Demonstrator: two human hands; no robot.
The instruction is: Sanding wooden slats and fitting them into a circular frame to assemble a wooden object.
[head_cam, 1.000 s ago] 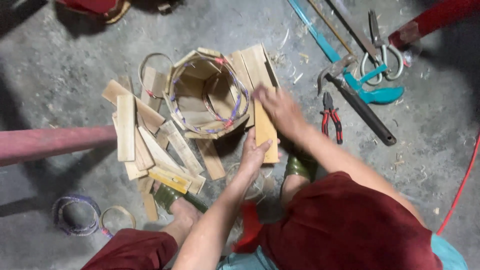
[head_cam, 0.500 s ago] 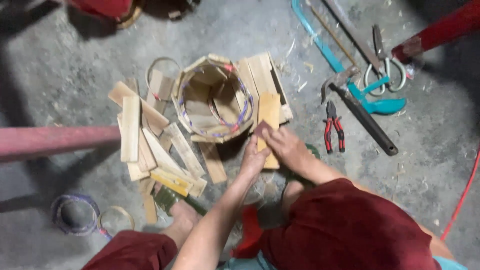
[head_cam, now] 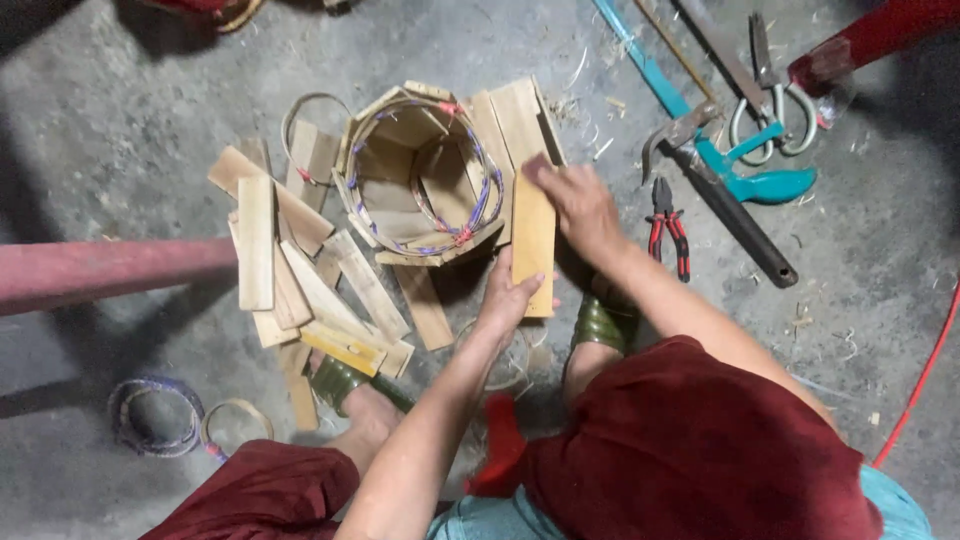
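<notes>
Head cam, looking straight down. Both hands on one wooden slat (head_cam: pixel 533 240) lying just right of the slatted wooden bucket (head_cam: pixel 420 175), which sits centre-far on the floor. Left hand (head_cam: pixel 510 292) has its grip clenched around the slat's near end; right hand (head_cam: pixel 575 200) presses down on the far end, fingers spread flat rather than wrapped, so more a pin than a hold. The slat lies against two more slats leaning at the bucket's right side. Risks as I read them: the bucket staves look held only by purple wire hoops (head_cam: pixel 470 215), so a sideways knock from the slat or a forearm could rack the ring or pop a stave loose. With the right hand only pressing, the slat could skid on the dusty floor. Pliers (head_cam: pixel 668 225), a hammer (head_cam: pixel 715 190) and shears (head_cam: pixel 770 95) lie just right of the right forearm, so a quick elbow sweep catches them. A loose pile of slats (head_cam: pixel 300 270) on the left, near the feet in green sandals (head_cam: pixel 600 325), is a trip and scatter hazard. The surface is a bare grey concrete floor (head_cam: pixel 120 130), scuffed, with wood shavings around. There's a red bar (head_cam: pixel 100 272) crossing left, spare wire rings (head_cam: pixel 155 415) near-left, and a red cable (head_cam: pixel 925 370) at the right edge. No walls in view.
</notes>
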